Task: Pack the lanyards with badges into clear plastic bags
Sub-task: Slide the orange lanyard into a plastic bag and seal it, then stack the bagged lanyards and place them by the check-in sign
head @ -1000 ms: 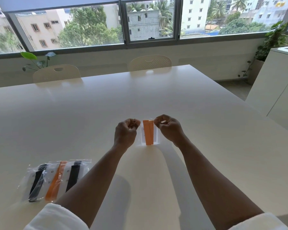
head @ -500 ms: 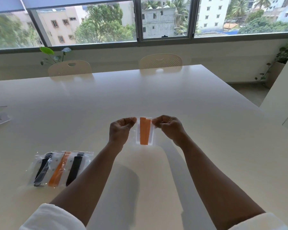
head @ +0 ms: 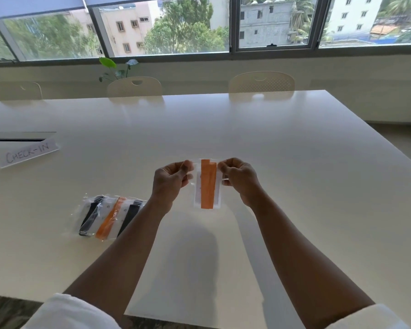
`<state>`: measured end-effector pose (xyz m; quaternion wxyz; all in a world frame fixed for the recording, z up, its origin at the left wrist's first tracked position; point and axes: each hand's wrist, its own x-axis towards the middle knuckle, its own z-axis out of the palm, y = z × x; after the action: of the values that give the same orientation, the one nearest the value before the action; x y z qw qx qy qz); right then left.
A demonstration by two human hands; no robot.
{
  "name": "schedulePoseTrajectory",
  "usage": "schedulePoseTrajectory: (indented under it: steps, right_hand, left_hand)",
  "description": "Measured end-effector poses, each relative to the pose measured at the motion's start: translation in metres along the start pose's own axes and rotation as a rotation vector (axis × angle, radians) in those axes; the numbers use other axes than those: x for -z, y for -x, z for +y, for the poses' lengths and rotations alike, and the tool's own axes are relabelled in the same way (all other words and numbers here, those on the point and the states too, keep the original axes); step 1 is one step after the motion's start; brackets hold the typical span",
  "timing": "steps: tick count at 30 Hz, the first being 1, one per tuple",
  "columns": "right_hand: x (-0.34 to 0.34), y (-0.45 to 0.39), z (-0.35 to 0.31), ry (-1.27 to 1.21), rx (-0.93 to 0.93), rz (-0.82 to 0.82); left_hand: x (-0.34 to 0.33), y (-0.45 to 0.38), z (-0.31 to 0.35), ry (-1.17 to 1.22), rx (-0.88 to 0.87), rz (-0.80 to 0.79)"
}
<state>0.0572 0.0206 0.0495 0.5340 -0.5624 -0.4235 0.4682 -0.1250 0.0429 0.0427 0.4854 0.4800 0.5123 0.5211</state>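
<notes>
A clear plastic bag [head: 196, 198] with a folded orange lanyard [head: 208, 185] and a white badge inside hangs upright above the table. My left hand [head: 170, 182] pinches the bag's top left corner. My right hand [head: 239, 178] pinches its top right corner. Both hands are curled, thumbs against fingers. To the left on the table lies a small pile of packed bags [head: 109, 216], showing two black lanyards and one orange one.
The large cream table [head: 294, 162] stretches ahead, its right edge near. A paper sign reading CHECK-IN [head: 27, 153] lies at the far left beside a dark slot in the tabletop. Two chairs [head: 261, 83] and a small plant [head: 115, 68] stand beyond the far edge under the windows.
The bag has lifted slightly off the table between my hands. My view has swung left, bringing the CHECK-IN sign into sight. The packed pile has not moved.
</notes>
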Motion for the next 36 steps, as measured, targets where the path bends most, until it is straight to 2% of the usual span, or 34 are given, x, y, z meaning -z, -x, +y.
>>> schedulePoseTrajectory:
  steps: [6, 14, 20, 30, 36]
  right_hand:
    - [-0.031, 0.007, 0.011, -0.004, -0.062, -0.037]
    - [-0.087, 0.021, 0.036, 0.11, -0.152, 0.011]
    - [-0.128, 0.035, 0.053, 0.191, -0.159, 0.096]
    - [-0.157, 0.05, 0.06, 0.604, -0.086, 0.281]
    - [-0.168, 0.051, 0.051, 0.795, -0.173, 0.186]
  left_hand:
    - [0.03, 0.001, -0.001, -0.132, -0.03, 0.115]
    - [0.087, 0.0, -0.015, -0.311, -0.008, 0.107]
    - [0.127, 0.005, -0.027, -0.581, -0.037, 0.127]
    - [0.155, 0.0, -0.034, -0.686, -0.081, 0.15]
    - [0.186, -0.007, -0.034, -0.754, -0.12, 0.245]
